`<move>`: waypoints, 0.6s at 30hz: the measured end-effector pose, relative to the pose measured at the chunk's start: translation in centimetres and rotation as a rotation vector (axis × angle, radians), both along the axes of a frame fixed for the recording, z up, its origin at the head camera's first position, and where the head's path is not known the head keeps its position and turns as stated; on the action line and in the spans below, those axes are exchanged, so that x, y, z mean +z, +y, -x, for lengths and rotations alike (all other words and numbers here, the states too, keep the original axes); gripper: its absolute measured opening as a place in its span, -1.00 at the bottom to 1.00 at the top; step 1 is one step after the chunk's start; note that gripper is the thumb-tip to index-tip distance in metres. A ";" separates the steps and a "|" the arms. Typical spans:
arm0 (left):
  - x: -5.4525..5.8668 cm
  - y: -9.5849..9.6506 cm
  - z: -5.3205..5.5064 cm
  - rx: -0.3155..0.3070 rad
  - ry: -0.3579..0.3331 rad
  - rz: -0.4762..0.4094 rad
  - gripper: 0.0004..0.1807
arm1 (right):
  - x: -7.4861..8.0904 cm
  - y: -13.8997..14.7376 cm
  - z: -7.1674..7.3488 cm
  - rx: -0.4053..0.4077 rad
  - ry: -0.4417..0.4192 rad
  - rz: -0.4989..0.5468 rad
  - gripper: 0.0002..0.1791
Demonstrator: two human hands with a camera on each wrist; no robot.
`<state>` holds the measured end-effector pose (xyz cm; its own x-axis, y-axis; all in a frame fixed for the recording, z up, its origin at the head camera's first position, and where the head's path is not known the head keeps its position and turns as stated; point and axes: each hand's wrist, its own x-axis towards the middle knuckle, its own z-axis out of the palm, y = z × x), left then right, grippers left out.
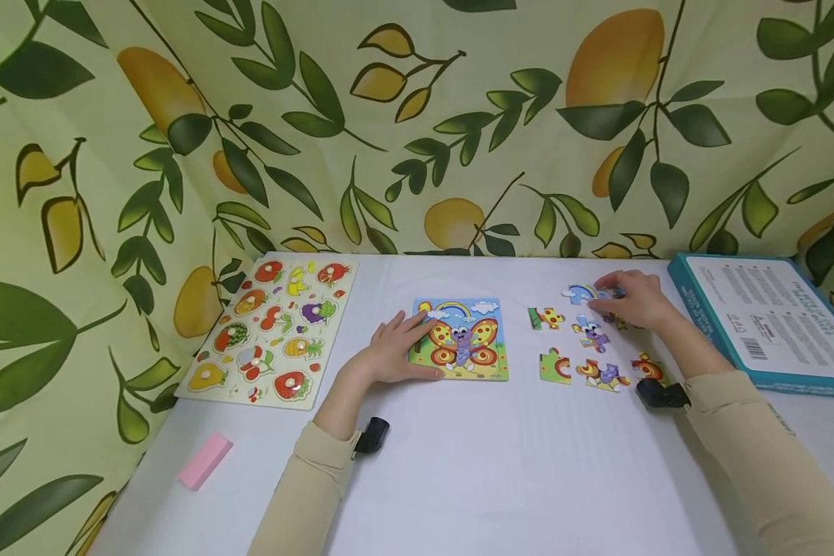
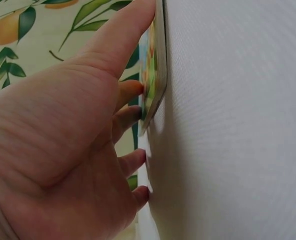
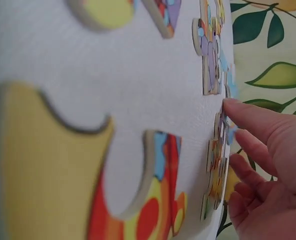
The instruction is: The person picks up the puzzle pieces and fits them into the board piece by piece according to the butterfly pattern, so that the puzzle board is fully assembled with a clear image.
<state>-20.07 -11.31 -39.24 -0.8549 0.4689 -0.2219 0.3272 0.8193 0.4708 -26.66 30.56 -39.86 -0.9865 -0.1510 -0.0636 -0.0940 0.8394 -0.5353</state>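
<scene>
In the head view a square butterfly picture puzzle board [image 1: 489, 351] lies flat on the table. My left hand [image 1: 398, 351] rests on its left side with fingers spread, the thumb along the near edge; the left wrist view shows the fingertips against the board [image 2: 153, 75]. Over the loose pieces, my right hand [image 1: 632, 297] pinches a rainbow puzzle piece [image 1: 581, 293] between thumb and forefinger. Near it lie a butterfly-face piece [image 1: 591, 333], a green-and-red piece [image 1: 545, 317], a green corner piece [image 1: 554, 367] and a lower body piece [image 1: 603, 374]. Pieces beneath the right hand are partly hidden.
A fruit peg board [image 1: 267, 332] lies at the left, with a pink block [image 1: 205, 461] nearer the front. The teal-edged box [image 1: 771, 316] sits at the right, beside my right forearm. A patterned curtain [image 1: 417, 185] hangs behind the table.
</scene>
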 end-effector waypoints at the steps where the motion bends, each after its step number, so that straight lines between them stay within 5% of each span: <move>1: 0.0 0.0 0.0 0.000 0.000 0.000 -0.03 | 0.0 -0.1 0.0 -0.012 -0.003 0.008 -0.44; 9: 0.0 0.0 0.2 -0.002 0.000 0.000 -0.02 | 0.5 -0.8 -0.7 -0.156 -0.011 0.102 -0.51; 18: -0.1 0.0 0.2 -0.003 0.023 0.024 -0.03 | 1.4 -4.4 -1.8 -0.201 -0.021 0.284 -0.48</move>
